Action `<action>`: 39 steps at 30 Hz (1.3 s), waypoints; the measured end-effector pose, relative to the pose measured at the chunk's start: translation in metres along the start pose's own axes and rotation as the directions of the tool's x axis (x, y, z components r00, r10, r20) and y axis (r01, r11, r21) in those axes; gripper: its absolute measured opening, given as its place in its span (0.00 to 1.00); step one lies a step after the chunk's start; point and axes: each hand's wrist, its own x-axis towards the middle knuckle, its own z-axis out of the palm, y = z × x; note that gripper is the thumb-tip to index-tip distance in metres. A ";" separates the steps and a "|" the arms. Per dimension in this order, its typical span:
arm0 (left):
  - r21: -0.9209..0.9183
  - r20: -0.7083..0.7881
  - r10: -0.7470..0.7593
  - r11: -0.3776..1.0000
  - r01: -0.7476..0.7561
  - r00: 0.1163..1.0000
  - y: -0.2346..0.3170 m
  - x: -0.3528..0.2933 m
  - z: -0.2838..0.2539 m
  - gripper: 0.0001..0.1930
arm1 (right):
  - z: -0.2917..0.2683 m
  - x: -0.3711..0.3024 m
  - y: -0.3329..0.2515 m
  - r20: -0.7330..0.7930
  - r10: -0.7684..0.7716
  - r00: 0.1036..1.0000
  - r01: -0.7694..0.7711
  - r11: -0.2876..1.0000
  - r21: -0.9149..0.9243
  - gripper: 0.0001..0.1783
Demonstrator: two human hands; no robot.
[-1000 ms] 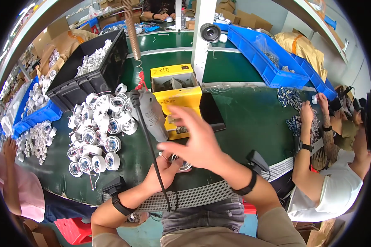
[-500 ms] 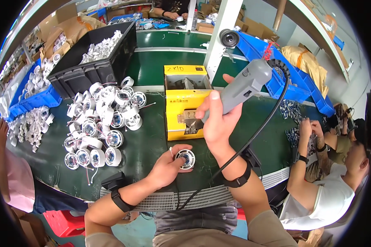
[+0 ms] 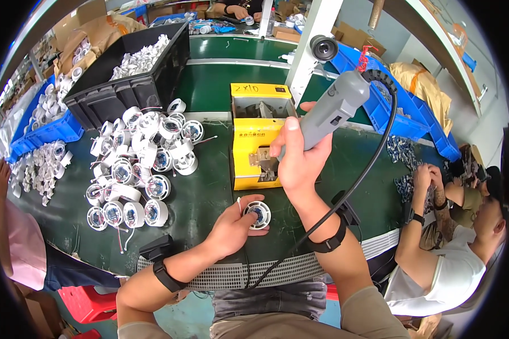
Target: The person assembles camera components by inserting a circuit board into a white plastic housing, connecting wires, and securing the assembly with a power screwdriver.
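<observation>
My left hand (image 3: pixel 236 226) grips a round white housing (image 3: pixel 264 216) with a circuit board inside, thumb over its open face, just above the green bench. My right hand (image 3: pixel 303 158) is wrapped round a grey electric screwdriver (image 3: pixel 335 107), its black cable curving down past my forearm. The tool's tip is against or just in front of the metal outlet of a yellow screw feeder (image 3: pixel 244 133); my hand partly hides it, so contact cannot be made out. To the left lies a heap of similar white housings (image 3: pixel 123 170) with boards and short wires.
A black crate (image 3: pixel 116 93) of small white parts stands at the far left, beside a blue bin (image 3: pixel 51 133). Another pile of white parts (image 3: pixel 42 175) lies left. Blue trays (image 3: pixel 404 116) stand at right. Co-workers sit on both sides and across; a white post (image 3: pixel 314 51) rises behind the feeder.
The view has shifted slightly. My left hand and the housing appear a little further right, and the screwdriver sits slightly lower against the feeder. Both grips stay the same.
</observation>
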 end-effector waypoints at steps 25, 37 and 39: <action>-0.074 -0.060 -0.059 0.996 0.054 0.996 0.009 -0.001 0.002 0.19 | -0.018 -0.033 -0.027 0.124 0.182 0.975 -0.197 0.972 0.124 0.19; -0.016 -0.075 -0.028 1.000 0.027 0.997 0.014 -0.004 0.008 0.17 | -0.018 -0.060 -0.023 0.191 0.241 0.952 -0.270 0.952 0.146 0.22; -0.027 -0.074 -0.026 0.999 0.024 0.997 0.015 -0.005 0.011 0.17 | -0.019 -0.061 -0.024 0.189 0.243 0.951 -0.271 0.952 0.140 0.22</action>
